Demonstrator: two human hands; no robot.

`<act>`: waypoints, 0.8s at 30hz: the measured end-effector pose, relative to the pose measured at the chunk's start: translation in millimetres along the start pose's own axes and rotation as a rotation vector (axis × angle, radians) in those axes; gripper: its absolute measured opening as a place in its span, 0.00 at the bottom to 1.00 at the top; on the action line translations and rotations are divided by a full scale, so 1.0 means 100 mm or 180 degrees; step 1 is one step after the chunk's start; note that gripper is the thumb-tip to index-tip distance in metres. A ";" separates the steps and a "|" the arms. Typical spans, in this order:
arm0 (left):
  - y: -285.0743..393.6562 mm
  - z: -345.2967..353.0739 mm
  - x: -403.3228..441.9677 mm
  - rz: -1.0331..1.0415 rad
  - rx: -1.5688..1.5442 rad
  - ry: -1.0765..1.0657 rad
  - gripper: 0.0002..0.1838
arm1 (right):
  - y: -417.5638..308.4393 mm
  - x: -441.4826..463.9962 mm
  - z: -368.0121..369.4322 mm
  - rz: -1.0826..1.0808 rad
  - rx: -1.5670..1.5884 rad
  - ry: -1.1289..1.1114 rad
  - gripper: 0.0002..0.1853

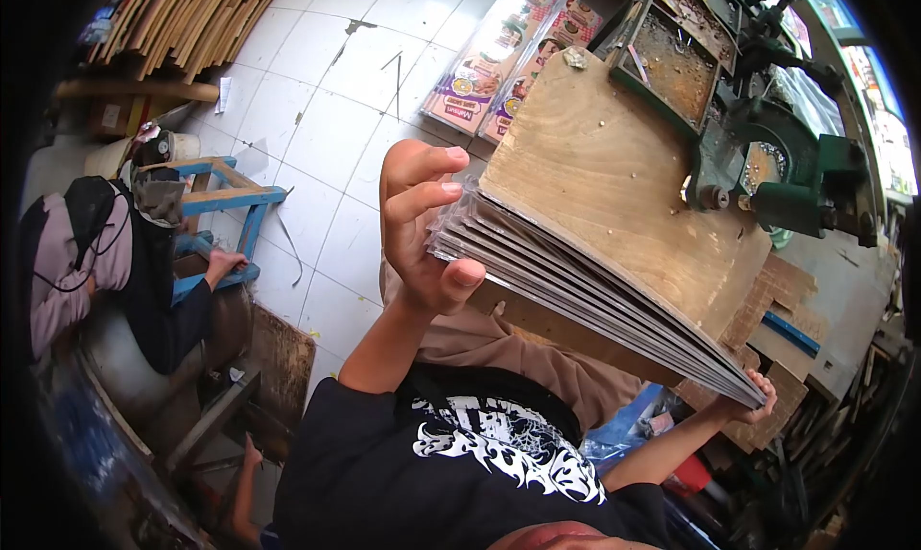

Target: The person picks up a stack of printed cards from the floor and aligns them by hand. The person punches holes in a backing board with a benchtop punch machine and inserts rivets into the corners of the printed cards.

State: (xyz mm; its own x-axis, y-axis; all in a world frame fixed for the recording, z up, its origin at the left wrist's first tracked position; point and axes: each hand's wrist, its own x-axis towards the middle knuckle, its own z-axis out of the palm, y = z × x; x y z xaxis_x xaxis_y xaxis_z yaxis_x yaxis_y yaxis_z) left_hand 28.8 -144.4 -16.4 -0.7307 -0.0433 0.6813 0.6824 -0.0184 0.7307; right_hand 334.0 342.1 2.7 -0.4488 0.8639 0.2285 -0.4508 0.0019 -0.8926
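Your left hand [429, 226] is open — fingers curved, thumb held apart — around the near-left end of the stack of thin sheets [585, 296]. Whether its palm bears on the sheet ends cannot be told from this view. Your right hand [754, 398] is closed on the opposite end of the stack, with its fingers at the corner.

The stack lies slantwise between your two hands, in front of your body and along the near edge of the plywood board [614, 176]. Its sheets are fanned: spread apart at your left hand, drawn tightly together at your right. Clear, shiny film shows at the spread end. Contact between stack and board cannot be confirmed.

A small pale lump [576, 59] sits at the board's far corner, and a few small specks lie on its face. Beside the board stand the green machine [787, 171] and a divided tray [672, 65] holding small bits. A blue strip [791, 333] lies past the board, to your right.

Pink printed packs [494, 56] lie on the tiled floor [336, 147], beyond your left hand. Farther left, another person's hand [225, 266] is at a blue wooden frame [230, 201]; bundled wooden strips [182, 22] are stacked beyond it.
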 end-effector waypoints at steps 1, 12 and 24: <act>0.01 0.01 0.00 -0.0009 -0.0023 0.0056 0.32 | 0.00 0.00 -0.01 -0.0001 0.0000 0.0018 0.18; 0.09 0.01 -0.02 -0.0216 -0.0439 0.0066 0.30 | 0.02 -0.04 -0.04 -0.0112 0.0047 0.0110 0.16; 0.38 -0.08 -0.16 -0.0523 0.0235 0.0420 0.30 | 0.05 -0.05 -0.16 -0.0145 0.0315 -0.0188 0.16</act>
State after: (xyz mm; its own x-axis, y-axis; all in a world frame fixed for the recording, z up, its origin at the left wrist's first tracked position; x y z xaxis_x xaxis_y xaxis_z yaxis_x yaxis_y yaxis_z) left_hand 67.0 -152.8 0.0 -0.8199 -0.1761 0.5448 0.5475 0.0370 0.8360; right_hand 346.5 346.1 -9.0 -0.4695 0.8329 0.2931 -0.5444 -0.0117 -0.8387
